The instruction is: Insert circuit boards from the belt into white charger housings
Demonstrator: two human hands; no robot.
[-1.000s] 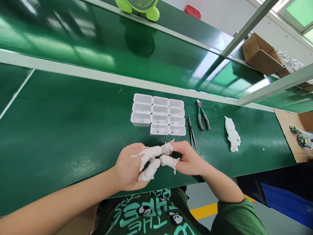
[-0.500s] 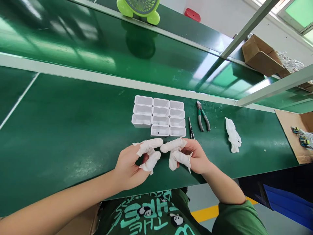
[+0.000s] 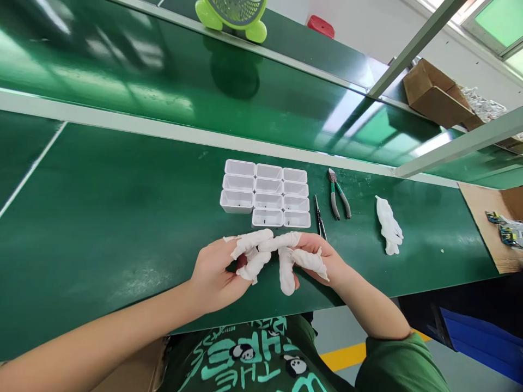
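Note:
White finger cots cover several fingers of both hands, which meet above the green bench in front of the trays. My left hand point(image 3: 224, 272) is closed, thumb and finger tips drawn near each other; whatever they pinch, if anything, is hidden. With its index finger reaching across to touch the left fingertips, my right hand point(image 3: 314, 261) has its other covered fingers spread and no object visible in them. Just beyond the hands stands a block of small white plastic bins point(image 3: 267, 186), some with tiny dark bits inside. Tweezers point(image 3: 320, 220) lie close to the right hand, their lower end near its knuckles.
Diagonal cutters point(image 3: 339, 195) with green-grey handles and a crumpled white glove point(image 3: 389, 224) lie to the right. An open cardboard box point(image 3: 480, 228) holds circuit boards at the far right. A shelf with a green fan point(image 3: 237, 13) and another carton point(image 3: 437, 92) runs behind.
My right index finger has stretched left over the left fingertips, and its thumb and other fingers have spread downward. My left fingertips have moved slightly closer together. The bins and tools stay put.

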